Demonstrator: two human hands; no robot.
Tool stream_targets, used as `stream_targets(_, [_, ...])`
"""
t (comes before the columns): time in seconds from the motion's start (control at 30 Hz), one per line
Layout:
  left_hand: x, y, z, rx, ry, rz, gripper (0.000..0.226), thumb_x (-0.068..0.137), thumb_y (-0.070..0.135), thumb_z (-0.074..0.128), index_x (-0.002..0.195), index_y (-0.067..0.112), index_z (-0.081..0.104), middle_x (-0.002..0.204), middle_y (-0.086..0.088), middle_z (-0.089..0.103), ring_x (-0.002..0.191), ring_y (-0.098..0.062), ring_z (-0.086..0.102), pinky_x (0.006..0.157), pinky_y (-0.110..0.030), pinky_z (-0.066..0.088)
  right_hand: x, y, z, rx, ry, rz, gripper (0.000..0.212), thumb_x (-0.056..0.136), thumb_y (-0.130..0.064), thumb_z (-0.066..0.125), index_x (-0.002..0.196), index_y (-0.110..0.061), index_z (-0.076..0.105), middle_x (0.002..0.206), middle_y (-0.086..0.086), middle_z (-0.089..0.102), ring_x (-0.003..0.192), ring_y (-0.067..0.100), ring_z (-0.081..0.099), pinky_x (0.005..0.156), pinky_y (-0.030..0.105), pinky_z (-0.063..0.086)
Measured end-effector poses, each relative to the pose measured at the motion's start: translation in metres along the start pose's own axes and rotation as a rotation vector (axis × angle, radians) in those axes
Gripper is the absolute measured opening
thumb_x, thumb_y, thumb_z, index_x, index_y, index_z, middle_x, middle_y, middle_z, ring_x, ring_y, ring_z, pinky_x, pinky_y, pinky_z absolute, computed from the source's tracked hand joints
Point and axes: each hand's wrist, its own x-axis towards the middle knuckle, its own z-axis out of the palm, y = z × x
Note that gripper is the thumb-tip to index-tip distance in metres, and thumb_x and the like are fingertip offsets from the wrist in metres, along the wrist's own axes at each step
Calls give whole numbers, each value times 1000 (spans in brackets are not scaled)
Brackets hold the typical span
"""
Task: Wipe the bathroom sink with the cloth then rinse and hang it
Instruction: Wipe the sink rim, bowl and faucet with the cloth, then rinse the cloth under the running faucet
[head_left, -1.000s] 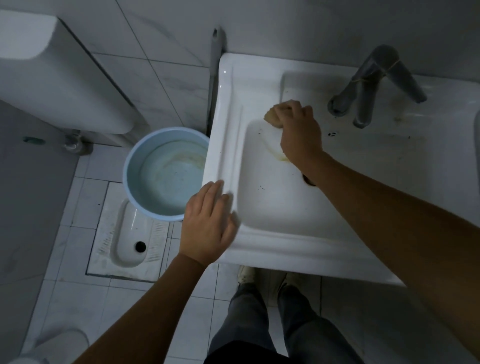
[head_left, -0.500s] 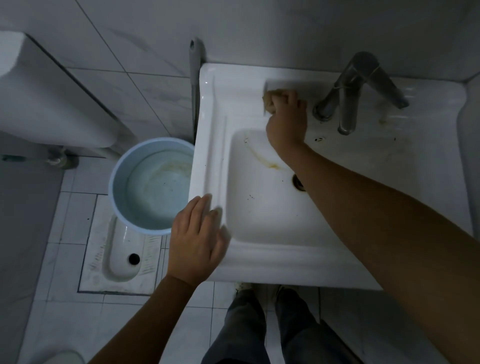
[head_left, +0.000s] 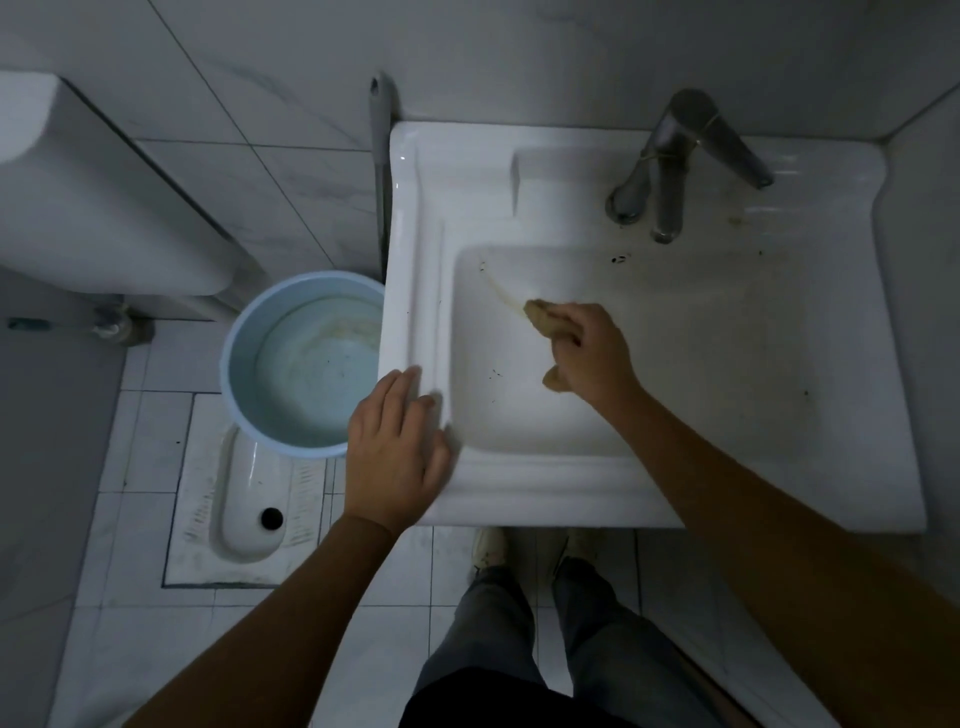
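Observation:
A white square sink (head_left: 571, 488) fills the middle of the head view, with a yellowish streak running down the basin's left wall. My right hand (head_left: 592, 358) grips a bunched tan cloth (head_left: 540, 314) and presses it on the lower end of that streak inside the basin. My left hand (head_left: 397, 447) rests flat, fingers straight, on the sink's front left rim. A metal tap (head_left: 670, 166) stands at the back of the sink with no water running. The drain is hidden under my right hand.
A light blue bucket (head_left: 244, 395) holding water stands on the floor left of the sink. A squat toilet pan (head_left: 244, 519) lies in the tiled floor below it. A white cistern (head_left: 104, 197) hangs on the left wall. My feet stand under the sink's front edge.
My right hand has drawn the cloth from the back ledge beside the tap down into the basin, onto the streak. My left hand stays on the rim.

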Motion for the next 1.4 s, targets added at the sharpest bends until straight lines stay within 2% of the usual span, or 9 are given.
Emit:
stream_targets(0.1, [-1,1,-1,9,-7,3,43,90,34,52,124,9,59,150,-17,48,139,-37,42,111,-49,33,-49,14,-20,45,40,68,31,89,-26,50,114,-28,68,86,4,66,72,19,70,74,41,62])
stream_targets(0.3, [-3,3,-3,29,-37,2,44,90,33,54,126,8,58,149,-18,48,139,-37,41,110,-48,33,-143,46,-71,-137,106,4,34,92,-10,56,123,-21,64,124,2,59,95,17,66,86,34,57])
stream_targets(0.47, [-6,6,-6,82,-75,15,45,91,37,58,126,8,58,151,-18,45,143,-37,35,112,-49,31,-183,84,-78,-414,-13,-12,37,91,-11,60,128,-10,61,130,12,54,113,30,52,99,43,47])
stream_targets(0.67, [-20,28,-9,136,-114,-1,40,93,41,55,117,10,58,144,-19,47,146,-40,30,117,-53,25,-171,78,-93,-322,-116,13,40,91,-12,58,130,-15,61,130,6,52,116,23,53,102,32,42])
stream_targets(0.87, [-13,66,-13,108,-109,-157,48,92,44,46,126,12,58,141,-12,54,137,-31,42,119,-50,26,-142,83,-120,-86,-162,121,31,90,-18,60,119,-23,69,114,-3,65,102,16,63,90,33,54])
stream_targets(1.1, [43,134,-20,-75,-79,-286,42,98,38,51,133,14,54,135,-7,61,123,-27,56,101,-41,45,-83,80,-162,101,-132,188,18,85,-26,58,98,-31,70,88,-7,71,84,15,67,79,34,57])
stream_targets(1.23, [78,167,-26,-98,-112,-196,46,99,39,50,138,14,52,139,-6,60,121,-26,60,96,-39,50,-56,61,-187,262,-126,178,24,75,-44,58,86,-28,70,62,-3,68,61,18,67,72,37,58])
stream_targets(1.3, [97,179,-30,-67,-115,-107,46,99,38,52,138,13,53,136,-6,62,119,-27,61,94,-39,50,-48,54,-196,294,-119,168,15,80,-36,60,86,-27,70,56,-3,64,52,14,63,70,37,58])
stream_targets(1.4, [134,195,-37,-43,-70,-24,48,99,39,52,139,13,54,135,-6,62,118,-29,62,93,-38,49,-38,48,-207,263,-87,163,17,84,-27,55,91,-30,70,63,-6,67,62,14,67,73,36,60])
